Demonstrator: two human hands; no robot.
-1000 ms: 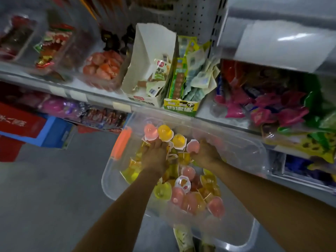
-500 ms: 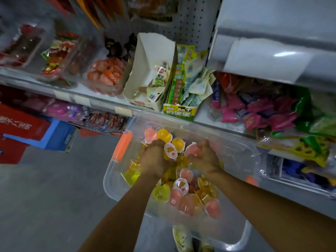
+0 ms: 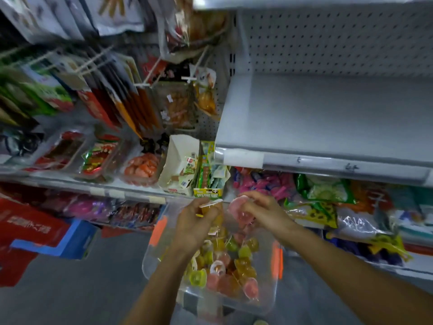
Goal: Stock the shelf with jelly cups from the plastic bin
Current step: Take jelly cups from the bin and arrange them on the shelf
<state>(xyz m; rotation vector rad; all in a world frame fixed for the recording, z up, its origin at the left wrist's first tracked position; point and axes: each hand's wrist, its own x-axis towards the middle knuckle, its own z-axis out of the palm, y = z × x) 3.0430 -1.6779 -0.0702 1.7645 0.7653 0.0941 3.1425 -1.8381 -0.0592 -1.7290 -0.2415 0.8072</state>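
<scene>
A clear plastic bin (image 3: 267,299) with orange latches sits below me, holding several jelly cups (image 3: 243,261) in pink, yellow, green and orange. My left hand (image 3: 194,221) is raised above the bin's far end and grips orange and yellow jelly cups (image 3: 212,211). My right hand (image 3: 262,209) is level with it and grips pink jelly cups (image 3: 236,208). A bare white shelf (image 3: 328,113) with a pegboard back lies above and to the right of both hands.
The shelf under the bare one holds snack bags (image 3: 323,188) and pink sweets (image 3: 264,184). To the left are an open white carton (image 3: 180,165), trays of packaged snacks (image 3: 98,156) and hanging packets (image 3: 121,99). Grey floor lies at lower left beside a red and blue box (image 3: 46,233).
Both hands have lifted out of the bin with jelly cups in them. The view has tilted up, bringing the bare white shelf into sight.
</scene>
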